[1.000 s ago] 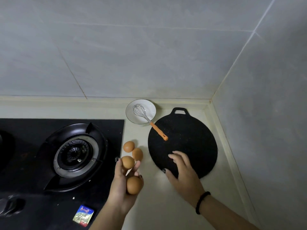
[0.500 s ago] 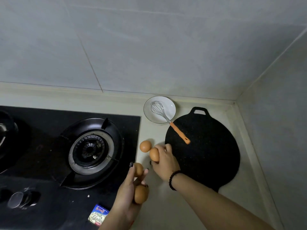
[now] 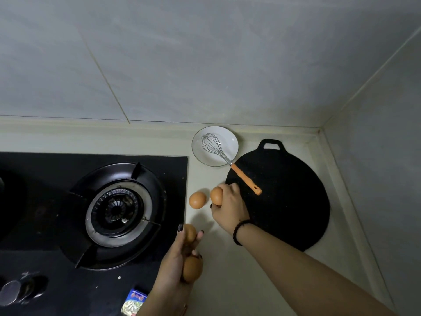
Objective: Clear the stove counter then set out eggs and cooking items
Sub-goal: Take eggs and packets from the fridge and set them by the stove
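While the right hand (image 3: 227, 205) curls its fingers round one brown egg (image 3: 216, 195) at the counter (image 3: 232, 281), a loose egg (image 3: 197, 200) lies just beside it on the left, toward the stove (image 3: 114, 213). The left hand (image 3: 180, 261), nearer the body, grips two eggs (image 3: 192, 267), palm turned right.

Both forearms are bare with no sleeves in view, the right hand (image 3: 230, 209) wears a black beaded bracelet (image 3: 239, 231) at the wrist, lower centre of frame, and the left hand (image 3: 175, 267) has dark-painted fingernails (image 3: 180, 227).
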